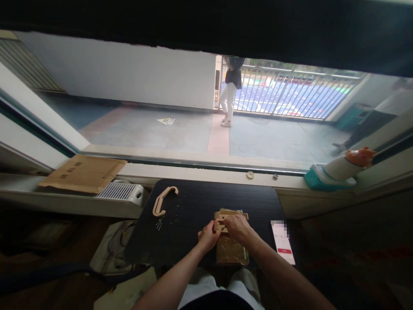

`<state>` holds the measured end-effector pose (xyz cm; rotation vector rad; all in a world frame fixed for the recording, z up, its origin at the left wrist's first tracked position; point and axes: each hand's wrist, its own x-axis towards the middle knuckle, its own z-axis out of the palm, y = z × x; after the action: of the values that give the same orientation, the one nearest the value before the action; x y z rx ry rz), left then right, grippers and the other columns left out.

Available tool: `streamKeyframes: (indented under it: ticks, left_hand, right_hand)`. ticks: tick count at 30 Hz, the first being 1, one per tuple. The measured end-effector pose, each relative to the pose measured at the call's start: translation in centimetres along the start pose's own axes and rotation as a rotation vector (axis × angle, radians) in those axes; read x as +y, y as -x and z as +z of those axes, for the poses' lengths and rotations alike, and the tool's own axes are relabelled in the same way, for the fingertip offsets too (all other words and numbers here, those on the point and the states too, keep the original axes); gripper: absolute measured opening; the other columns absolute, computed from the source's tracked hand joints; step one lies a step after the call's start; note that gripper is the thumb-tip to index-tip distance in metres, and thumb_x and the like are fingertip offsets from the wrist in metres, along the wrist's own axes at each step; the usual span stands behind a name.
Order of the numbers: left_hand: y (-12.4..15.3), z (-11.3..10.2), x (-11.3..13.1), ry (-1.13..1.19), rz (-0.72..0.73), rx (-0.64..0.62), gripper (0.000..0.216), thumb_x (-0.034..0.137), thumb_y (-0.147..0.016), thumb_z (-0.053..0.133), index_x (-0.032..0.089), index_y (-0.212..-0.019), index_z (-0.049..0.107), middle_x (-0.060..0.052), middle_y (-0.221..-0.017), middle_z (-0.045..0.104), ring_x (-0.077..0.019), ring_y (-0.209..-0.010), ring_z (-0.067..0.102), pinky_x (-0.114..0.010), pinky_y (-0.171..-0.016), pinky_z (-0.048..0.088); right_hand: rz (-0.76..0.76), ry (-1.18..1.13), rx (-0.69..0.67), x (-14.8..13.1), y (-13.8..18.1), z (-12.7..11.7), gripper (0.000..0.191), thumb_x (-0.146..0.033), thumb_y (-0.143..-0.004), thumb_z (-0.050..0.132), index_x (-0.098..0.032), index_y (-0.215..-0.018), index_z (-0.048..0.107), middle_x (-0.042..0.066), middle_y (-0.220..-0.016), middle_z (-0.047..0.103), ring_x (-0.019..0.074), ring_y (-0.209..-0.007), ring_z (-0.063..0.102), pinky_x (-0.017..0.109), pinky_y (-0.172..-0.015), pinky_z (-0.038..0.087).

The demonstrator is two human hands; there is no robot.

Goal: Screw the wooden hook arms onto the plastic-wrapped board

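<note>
On black table (193, 202) | both hands (226, 230) pinching wooden piece (230, 214) | long axis left-right

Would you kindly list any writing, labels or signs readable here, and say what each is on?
None can be read.
White card: top text blurred out, red band too small.
Yellow floor sign: a triangle mark, words too small.
Cardboard sheet: dark print, illegible.
</note>
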<state>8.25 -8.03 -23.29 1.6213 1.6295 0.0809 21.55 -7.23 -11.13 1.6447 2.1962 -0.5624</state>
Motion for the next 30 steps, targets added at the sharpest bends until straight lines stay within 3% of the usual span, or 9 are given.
streamKeyframes:
  ticks: [11,16,24,30]
  left_hand:
    - [0.0,-0.1,0.2,0.001,-0.018,-0.007,0.029,0.035,-0.078,0.05,0.03,-0.107,0.055,0.001,-0.101,0.069,-0.0191,-0.1,0.062,-0.026,-0.077,0.04]
    - [0.0,0.0,0.1,0.009,-0.015,-0.005,0.03,0.036,-0.079,0.05,0.03,-0.107,0.055,0.002,-0.101,0.07,-0.0187,-0.1,0.062,-0.026,-0.078,0.04]
    - [-0.1,0.0,0.1,0.0,0.002,-0.005,0.033,0.035,-0.079,0.049,0.032,-0.112,0.054,0.002,-0.106,0.068,-0.0191,-0.104,0.06,-0.027,-0.082,0.04]
    - [0.0,-0.1,0.2,0.005,-0.007,-0.004,0.033,0.036,-0.08,0.048,0.032,-0.112,0.054,0.001,-0.105,0.069,-0.0195,-0.105,0.06,-0.028,-0.084,0.039]
  right_hand:
    - [0.004,0.018,-0.021,-0.8,0.3,-0.9,0.026,-0.015,-0.082,0.048,-0.017,-0.094,0.071,0.011,-0.094,0.072,0.023,-0.087,0.066,0.027,-0.072,0.048]
    - [0.001,0.009,-0.045,-0.8,0.5,-1.3,0.027,-0.015,-0.081,0.049,-0.014,-0.097,0.071,0.013,-0.099,0.071,0.0235,-0.089,0.066,0.027,-0.074,0.048]
    - [0.039,-0.003,-0.02,-0.3,0.4,-0.6,0.027,-0.014,-0.082,0.047,-0.01,-0.091,0.071,0.016,-0.093,0.071,0.0241,-0.088,0.066,0.026,-0.073,0.048]
    - [0.001,-0.001,-0.003,-0.2,0.3,-0.3,0.028,-0.014,-0.082,0.045,-0.014,-0.094,0.071,0.013,-0.094,0.071,0.0238,-0.087,0.066,0.029,-0.073,0.049]
